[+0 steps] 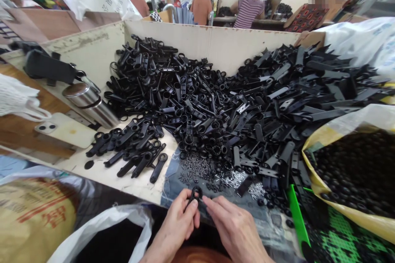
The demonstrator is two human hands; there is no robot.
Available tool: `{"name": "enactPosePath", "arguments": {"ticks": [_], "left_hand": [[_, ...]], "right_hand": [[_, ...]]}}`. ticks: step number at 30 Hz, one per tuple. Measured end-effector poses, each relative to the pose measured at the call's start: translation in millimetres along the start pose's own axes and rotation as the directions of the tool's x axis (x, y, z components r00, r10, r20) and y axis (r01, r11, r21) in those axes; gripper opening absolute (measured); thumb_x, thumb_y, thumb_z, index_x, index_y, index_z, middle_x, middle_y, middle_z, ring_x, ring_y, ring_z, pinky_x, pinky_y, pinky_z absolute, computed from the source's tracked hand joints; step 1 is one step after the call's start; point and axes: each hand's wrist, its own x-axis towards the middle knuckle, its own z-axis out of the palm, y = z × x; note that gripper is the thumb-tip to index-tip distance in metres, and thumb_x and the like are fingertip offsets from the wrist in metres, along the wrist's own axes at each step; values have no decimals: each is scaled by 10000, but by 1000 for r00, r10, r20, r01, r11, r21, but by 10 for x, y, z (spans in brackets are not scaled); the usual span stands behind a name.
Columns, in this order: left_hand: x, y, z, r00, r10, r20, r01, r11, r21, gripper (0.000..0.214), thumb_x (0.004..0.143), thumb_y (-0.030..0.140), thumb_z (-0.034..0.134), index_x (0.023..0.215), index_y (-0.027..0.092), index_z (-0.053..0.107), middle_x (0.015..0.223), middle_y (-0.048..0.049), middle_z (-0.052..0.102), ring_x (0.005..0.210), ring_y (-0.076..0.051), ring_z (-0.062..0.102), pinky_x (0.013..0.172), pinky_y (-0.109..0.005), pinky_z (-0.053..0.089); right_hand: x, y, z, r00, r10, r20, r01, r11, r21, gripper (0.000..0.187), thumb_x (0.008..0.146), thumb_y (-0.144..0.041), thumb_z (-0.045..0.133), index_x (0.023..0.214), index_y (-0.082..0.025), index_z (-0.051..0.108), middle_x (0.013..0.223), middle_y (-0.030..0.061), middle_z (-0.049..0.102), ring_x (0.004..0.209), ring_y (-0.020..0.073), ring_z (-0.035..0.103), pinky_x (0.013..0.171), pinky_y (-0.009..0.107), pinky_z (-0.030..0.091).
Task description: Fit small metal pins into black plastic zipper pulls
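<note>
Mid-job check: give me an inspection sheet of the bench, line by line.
Surface: cream-painted bin, scuffed, with raised walls.
Job's things: heap of black plastic ring-ended parts; one black ring-ended part at the hands; dark screws and silver pins on blue cloth.
Grips: left hand pinches the part; right hand has fingertips at it.
Clutter: phone, steel flask, yellow sack of black round parts, green plastic strip.
Cables: nothing seen.
Surroundings: co-workers seated beyond the bin wall.
</note>
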Motion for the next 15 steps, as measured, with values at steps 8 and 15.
{"name": "enactPosePath", "arguments": {"ticks": [8, 15], "left_hand": [[14, -57, 2, 1000, 6, -15, -7, 1000, -22, 560, 871, 720, 553, 1034, 186, 513, 568, 76, 562, 339, -18, 279, 364, -177, 121], [20, -31, -1, 999, 6, -35, -8, 999, -37, 512, 878, 682, 567, 1023, 193, 523, 542, 81, 548, 332, -29, 260, 359, -180, 116]], "right_hand": [[26, -54, 67, 999, 39, 14, -39, 999, -1, 454, 1096, -207, 260, 1165, -189, 708, 805, 50, 683, 592, 169, 713, 539, 231, 487], [114, -85, 45, 986, 119, 114, -130, 986, 101, 310, 1010, -96, 431, 1105, -202, 706, 866, 44, 723, 685, 171, 734, 626, 215, 511]]}}
